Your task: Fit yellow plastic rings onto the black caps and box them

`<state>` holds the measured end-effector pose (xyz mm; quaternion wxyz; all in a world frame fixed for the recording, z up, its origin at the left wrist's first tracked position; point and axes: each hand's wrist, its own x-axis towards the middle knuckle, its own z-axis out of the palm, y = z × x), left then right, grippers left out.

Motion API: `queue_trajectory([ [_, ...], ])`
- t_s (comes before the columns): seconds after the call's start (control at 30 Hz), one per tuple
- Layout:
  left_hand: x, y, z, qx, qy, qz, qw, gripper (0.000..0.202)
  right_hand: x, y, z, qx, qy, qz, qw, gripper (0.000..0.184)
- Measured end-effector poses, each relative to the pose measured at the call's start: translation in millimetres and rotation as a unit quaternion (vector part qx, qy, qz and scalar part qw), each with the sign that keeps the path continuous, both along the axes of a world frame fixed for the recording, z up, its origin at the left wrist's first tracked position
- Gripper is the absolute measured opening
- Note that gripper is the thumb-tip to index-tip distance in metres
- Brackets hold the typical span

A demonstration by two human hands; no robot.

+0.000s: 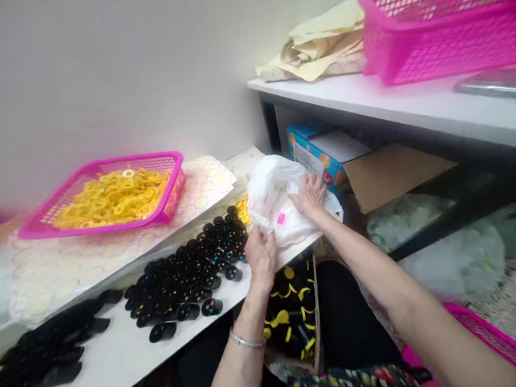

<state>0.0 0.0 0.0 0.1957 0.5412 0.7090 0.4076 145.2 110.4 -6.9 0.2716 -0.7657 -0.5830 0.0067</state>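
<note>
A crumpled white plastic bag lies at the far end of the narrow white table, with a small pink piece showing on it. My left hand is closed on the bag's near edge, thumb and fingers pinching the film. Higher up and to the right, my right hand grips the bag's right side, its fingertips partly lost in the folds. Left of the bag sit a few yellow rings and many small black cylinders, some upright, some on their sides. The bag's contents are hidden.
A pink basket of yellow rings stands on circle-patterned sheets. Below the table, a box holds black cylinders with yellow parts. At right are a shelf, another pink basket and an open blue carton.
</note>
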Motion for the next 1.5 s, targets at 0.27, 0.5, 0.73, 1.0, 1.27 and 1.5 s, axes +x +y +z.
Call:
queue_trajectory([
  [0.27, -23, -6, -7.1, 0.019, -0.167, 0.063, 0.984, 0.022, 46, 24, 13.2, -0.027, 0.161, 0.182, 0.970, 0.018],
  [0.5, -3, -16, -9.0, 0.116, -0.167, 0.120, 0.972, 0.011, 43, 1, 38.4, 0.251, 0.302, 0.347, 0.852, 0.022],
  [0.73, -10, -15, -5.1, 0.082, -0.142, 0.127, 0.978, 0.019, 54, -17, 1.8, 0.159, 0.275, 0.206, 0.925, 0.031],
  [1.0, -15, -26, -14.3, 0.111, -0.014, 0.088, 0.990, 0.013, 32, -41, 17.5, 0.178, -0.080, 0.299, 0.934, 0.027],
  [1.27, -102, -87, -2.2, 0.258, 0.115, 0.175, 0.943, 0.019, -16, -15, -15.7, -0.138, -0.147, 0.521, 0.829, 0.028],
  [1.5, -300, -147, -23.8, 0.065, 0.079, 0.584, 0.805, 0.040, -8, -18, -27.7, -0.158, -0.117, 0.555, 0.808, 0.024],
])
